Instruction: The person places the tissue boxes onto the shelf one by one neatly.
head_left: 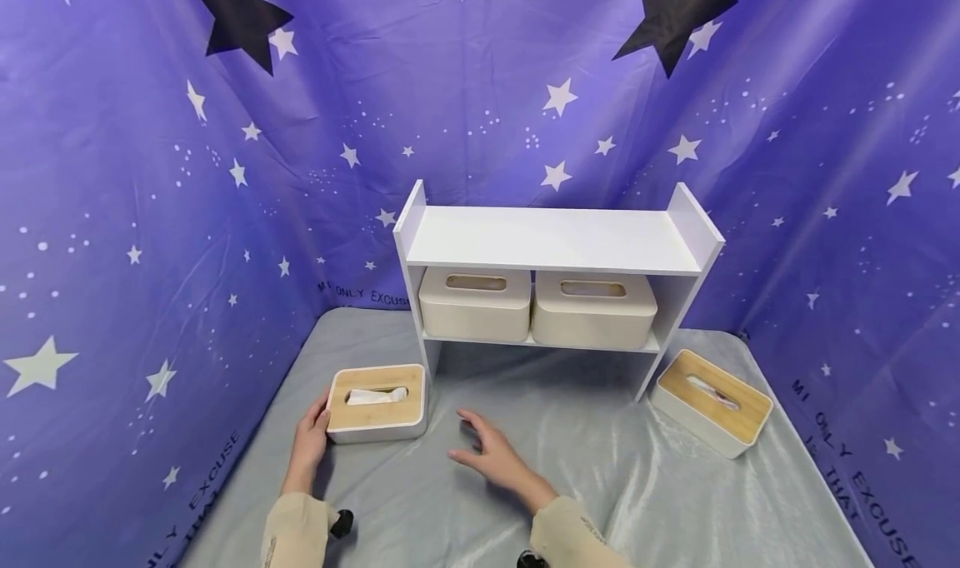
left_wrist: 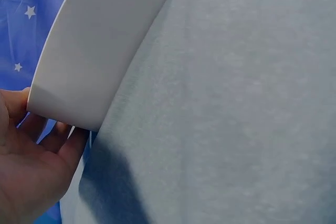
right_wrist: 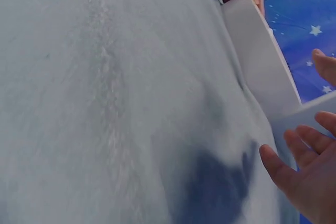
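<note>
A white tissue box with a wooden lid (head_left: 378,418) stands at the left of the shelf, close to its left leg, with white tissue in its slot. My left hand (head_left: 309,445) holds this box at its left end. In the left wrist view the thumb lies at the upper edge of the box (left_wrist: 89,51) and the other fingers bend against its end, partly hidden. To the right of the box, my right hand (head_left: 497,458) hovers over the cloth with spread, loosely bent fingers and touches nothing. In the right wrist view its fingers (right_wrist: 281,169) are apart from the box.
Behind the hands stands a white two-tier shelf (head_left: 551,239). Two cream tissue boxes, a left one (head_left: 476,314) and a right one (head_left: 592,318), sit on its lower tier. Another wooden-lidded tissue box (head_left: 712,406) stands angled at the right. Grey cloth (head_left: 420,501) covers the table; starry curtains surround it.
</note>
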Available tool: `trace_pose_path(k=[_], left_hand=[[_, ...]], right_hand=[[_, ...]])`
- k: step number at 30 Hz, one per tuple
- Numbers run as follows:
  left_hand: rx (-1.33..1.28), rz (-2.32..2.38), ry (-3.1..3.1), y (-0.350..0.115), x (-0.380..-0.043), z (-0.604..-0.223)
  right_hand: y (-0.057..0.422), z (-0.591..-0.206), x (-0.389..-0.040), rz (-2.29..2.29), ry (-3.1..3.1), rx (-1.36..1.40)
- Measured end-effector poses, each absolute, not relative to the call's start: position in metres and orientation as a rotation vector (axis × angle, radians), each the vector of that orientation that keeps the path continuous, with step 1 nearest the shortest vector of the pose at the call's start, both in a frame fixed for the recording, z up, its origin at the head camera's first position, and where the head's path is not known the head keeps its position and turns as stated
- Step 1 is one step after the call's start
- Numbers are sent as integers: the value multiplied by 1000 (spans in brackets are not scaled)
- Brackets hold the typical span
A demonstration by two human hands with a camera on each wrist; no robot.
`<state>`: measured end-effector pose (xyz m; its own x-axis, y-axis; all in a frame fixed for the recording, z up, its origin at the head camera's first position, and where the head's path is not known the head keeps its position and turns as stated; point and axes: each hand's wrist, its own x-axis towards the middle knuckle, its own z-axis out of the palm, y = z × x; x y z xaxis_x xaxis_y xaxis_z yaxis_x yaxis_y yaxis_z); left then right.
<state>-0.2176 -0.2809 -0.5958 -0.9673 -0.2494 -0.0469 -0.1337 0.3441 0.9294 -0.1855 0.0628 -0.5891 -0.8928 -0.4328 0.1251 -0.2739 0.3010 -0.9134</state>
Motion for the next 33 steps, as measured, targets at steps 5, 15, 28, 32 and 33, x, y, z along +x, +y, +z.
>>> trace_pose_path(k=[5, 15, 28, 32, 33], left_hand=[[376, -1703, -2478, -279, -212, -598], [363, -1706, -2504, -274, -200, -601], [335, -1863, -2401, -268, -186, -609], [375, -1833, -2424, -267, -181, -607], [387, -1828, -2430, -267, -179, -606]], right_hand=[[45, -594, -193, -1625, 2386, -643], [24, -600, -206, -1647, 2284, -587], [11, -595, -209, -1610, 2176, -621], [11, -596, -208, -1628, 2162, -622], [12, -596, -208, -1636, 2157, -624]])
